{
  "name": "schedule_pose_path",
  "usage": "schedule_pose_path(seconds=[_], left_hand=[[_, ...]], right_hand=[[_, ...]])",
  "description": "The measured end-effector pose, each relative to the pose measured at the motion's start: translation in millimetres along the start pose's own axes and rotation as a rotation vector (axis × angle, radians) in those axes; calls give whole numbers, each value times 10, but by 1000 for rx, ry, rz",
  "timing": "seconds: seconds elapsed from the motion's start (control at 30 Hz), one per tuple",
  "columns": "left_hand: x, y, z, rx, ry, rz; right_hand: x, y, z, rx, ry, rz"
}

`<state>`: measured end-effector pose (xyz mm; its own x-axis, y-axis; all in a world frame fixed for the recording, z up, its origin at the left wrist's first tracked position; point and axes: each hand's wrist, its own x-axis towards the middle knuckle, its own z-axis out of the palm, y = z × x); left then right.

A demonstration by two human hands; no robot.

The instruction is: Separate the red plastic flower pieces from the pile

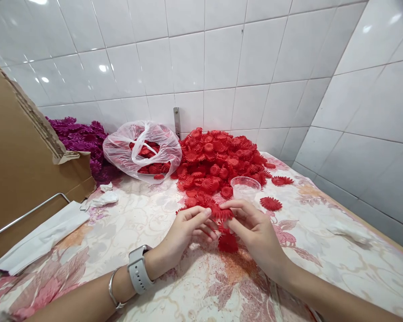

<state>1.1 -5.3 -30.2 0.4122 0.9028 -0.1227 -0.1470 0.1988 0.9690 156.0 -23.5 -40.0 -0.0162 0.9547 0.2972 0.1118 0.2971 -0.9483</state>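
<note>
Between my two hands is a red artificial flower head (219, 212), layered with thin pointed petals. My left hand (184, 228), with a grey-strapped watch at its wrist, pinches the flower's left edge between thumb and fingers. My right hand (251, 226) is closed on its right edge. Another red flower (227, 243) lies on the table just under my hands. Right behind my right hand stands a clear plastic cup (246, 182), its lower part partly covered by the fingers. A big pile of red flowers (218, 156) rises behind the hands.
A knotted clear bag (121, 154) with red flowers inside sits left of the pile, beside purple flowers (77, 141). At left stand a cardboard box (23, 134) and a white paper sheet (43, 237). Loose red flowers (271, 204) lie at right. Tiled walls (218, 58) bound the flowered tablecloth (137, 223).
</note>
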Motion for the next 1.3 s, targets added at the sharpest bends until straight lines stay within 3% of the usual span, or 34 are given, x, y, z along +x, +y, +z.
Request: schedule_pose_path(seconds=[0.23, 0.4, 0.57, 0.9, 1.1, 1.3], left_hand=[[-19, 35, 0, 25, 64, 43], [-19, 33, 10, 67, 75, 75], [-17, 21, 9, 104, 73, 92], [10, 14, -4, 55, 153, 139], [12, 13, 4, 28, 146, 93], [5, 23, 16, 10, 127, 93]], right_hand=[[-40, -7, 13, -3, -148, -4], [-24, -6, 10, -204, -25, -83], [6, -15, -9, -317, -56, -99], [73, 31, -5, -5, 15, 131], [121, -106, -11, 537, -247, 364], [126, -121, -20, 633, -224, 445]])
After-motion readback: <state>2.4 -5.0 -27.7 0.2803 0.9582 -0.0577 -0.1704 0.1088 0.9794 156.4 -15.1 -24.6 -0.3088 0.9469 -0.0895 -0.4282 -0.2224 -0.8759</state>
